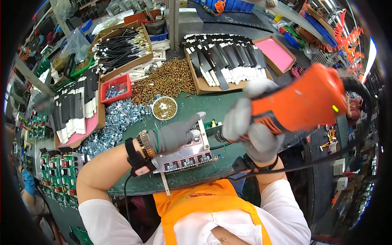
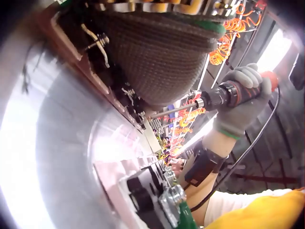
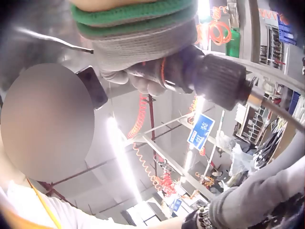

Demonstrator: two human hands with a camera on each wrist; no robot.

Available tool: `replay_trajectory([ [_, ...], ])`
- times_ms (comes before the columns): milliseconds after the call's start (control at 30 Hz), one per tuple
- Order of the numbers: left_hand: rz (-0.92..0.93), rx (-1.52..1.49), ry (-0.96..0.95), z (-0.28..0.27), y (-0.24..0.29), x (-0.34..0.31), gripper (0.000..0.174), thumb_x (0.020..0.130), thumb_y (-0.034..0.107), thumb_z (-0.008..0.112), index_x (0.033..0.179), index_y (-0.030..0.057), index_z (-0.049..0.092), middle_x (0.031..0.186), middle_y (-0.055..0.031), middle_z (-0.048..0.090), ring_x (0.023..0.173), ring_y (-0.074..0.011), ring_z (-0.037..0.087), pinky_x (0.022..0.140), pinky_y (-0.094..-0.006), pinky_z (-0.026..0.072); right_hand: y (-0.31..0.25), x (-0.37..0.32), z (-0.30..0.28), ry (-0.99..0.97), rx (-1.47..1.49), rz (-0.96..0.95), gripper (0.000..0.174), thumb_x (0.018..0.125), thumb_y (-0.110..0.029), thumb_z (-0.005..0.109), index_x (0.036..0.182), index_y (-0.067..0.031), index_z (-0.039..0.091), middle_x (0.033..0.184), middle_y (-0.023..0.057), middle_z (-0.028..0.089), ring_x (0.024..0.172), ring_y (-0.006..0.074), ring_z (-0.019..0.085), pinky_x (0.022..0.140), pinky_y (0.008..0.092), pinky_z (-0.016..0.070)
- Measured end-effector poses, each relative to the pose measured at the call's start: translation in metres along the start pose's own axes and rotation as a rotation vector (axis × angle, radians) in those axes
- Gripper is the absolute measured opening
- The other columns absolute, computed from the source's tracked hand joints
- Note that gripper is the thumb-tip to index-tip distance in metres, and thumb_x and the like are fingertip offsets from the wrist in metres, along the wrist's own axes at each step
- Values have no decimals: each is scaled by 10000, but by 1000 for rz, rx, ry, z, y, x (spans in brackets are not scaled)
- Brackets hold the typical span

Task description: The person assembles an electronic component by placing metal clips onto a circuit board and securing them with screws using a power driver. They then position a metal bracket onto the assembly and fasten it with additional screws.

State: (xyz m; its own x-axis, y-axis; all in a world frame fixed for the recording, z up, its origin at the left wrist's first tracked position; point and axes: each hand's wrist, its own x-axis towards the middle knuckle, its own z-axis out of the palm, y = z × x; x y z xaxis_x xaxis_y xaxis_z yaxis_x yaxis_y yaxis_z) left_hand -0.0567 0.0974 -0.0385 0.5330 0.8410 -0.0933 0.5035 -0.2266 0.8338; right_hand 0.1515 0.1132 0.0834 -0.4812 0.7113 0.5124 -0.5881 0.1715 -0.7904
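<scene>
A pinkish metal plate with dark components (image 1: 188, 160) lies at the bench's front edge, a white strip (image 1: 203, 134) across its right end. My grey-gloved left hand (image 1: 175, 134) rests over the plate, index finger stretched past the strip's top and another fingertip at its side; its underside is hidden. My right hand (image 1: 255, 122) grips an orange and black power screwdriver (image 1: 300, 100), held sideways on the right. In the left wrist view, the screwdriver's bit (image 2: 178, 110) points at the strip's end (image 2: 151, 138); whether they touch I cannot tell.
Behind the plate are a white bowl of small parts (image 1: 164, 108), brass screws (image 1: 163, 81), loose metal pieces (image 1: 118, 122) and a red bin (image 1: 116, 88). Boxes of black-and-white strips (image 1: 224, 61) and black cables (image 1: 120, 49) stand farther back. Circuit boards (image 1: 61, 175) lie left.
</scene>
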Motion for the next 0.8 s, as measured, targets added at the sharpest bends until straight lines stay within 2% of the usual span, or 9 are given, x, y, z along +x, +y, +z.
replay_trajectory([
  [233,-3,-61,-10,1,-5,2,605,977,234,474,1494,107,187,979,-243,643,938,-367,648,830,-423,487,-6,-14,9,46,-90,18,611,802,-237,786,1231,-8,415,706,40,576,512,161,521,464,286,434],
  [400,75,-226,22,10,-17,9,629,965,193,494,1499,66,187,1247,-275,555,1142,-320,580,966,-381,452,-11,-18,14,136,-72,52,593,760,-266,829,1134,-46,425,677,29,557,532,156,530,465,286,429],
  [500,-80,-157,12,-13,7,-4,638,978,292,494,1498,58,205,1375,-263,480,1239,-327,526,1037,-390,410,3,-14,18,94,-20,60,570,732,-291,855,1029,-78,417,634,9,525,511,145,511,452,282,420],
  [533,29,-82,172,-6,-25,1,630,983,311,500,1491,60,225,1371,-256,492,1228,-334,535,1028,-390,419,4,-12,14,12,19,31,528,770,-236,828,1079,-61,438,670,23,557,543,130,547,520,281,482],
  [600,-171,-26,237,-43,-14,-23,596,968,306,526,1455,42,307,1311,-249,539,1189,-348,560,1008,-392,436,4,-15,16,32,19,39,552,763,-244,836,1085,-49,433,687,26,566,554,133,548,512,269,480],
  [667,-117,399,637,-67,-58,-43,533,943,282,576,1393,41,424,1288,-206,564,1182,-334,561,978,-405,456,2,-16,22,85,0,53,570,755,-254,842,1083,-35,429,676,22,552,541,130,529,495,264,465],
  [733,-282,428,932,-96,-80,-85,487,905,263,621,1312,24,502,1204,-189,611,1119,-356,587,935,-419,478,3,-16,19,42,29,52,551,769,-246,828,1082,-31,428,668,25,541,543,130,522,488,259,456],
  [767,-493,511,984,-116,-99,-107,466,894,262,627,1276,15,523,1182,-190,622,1105,-347,599,915,-419,487,11,-15,21,30,-41,-36,542,799,-292,778,1081,-42,389,658,0,468,451,90,398,403,231,326],
  [800,-703,588,1025,-132,-112,-131,447,883,260,633,1239,6,544,1160,-191,632,1091,-337,612,896,-419,496,12,-14,23,19,-34,-40,542,799,-292,778,1081,-42,389,658,0,468,451,90,398,403,231,326],
])
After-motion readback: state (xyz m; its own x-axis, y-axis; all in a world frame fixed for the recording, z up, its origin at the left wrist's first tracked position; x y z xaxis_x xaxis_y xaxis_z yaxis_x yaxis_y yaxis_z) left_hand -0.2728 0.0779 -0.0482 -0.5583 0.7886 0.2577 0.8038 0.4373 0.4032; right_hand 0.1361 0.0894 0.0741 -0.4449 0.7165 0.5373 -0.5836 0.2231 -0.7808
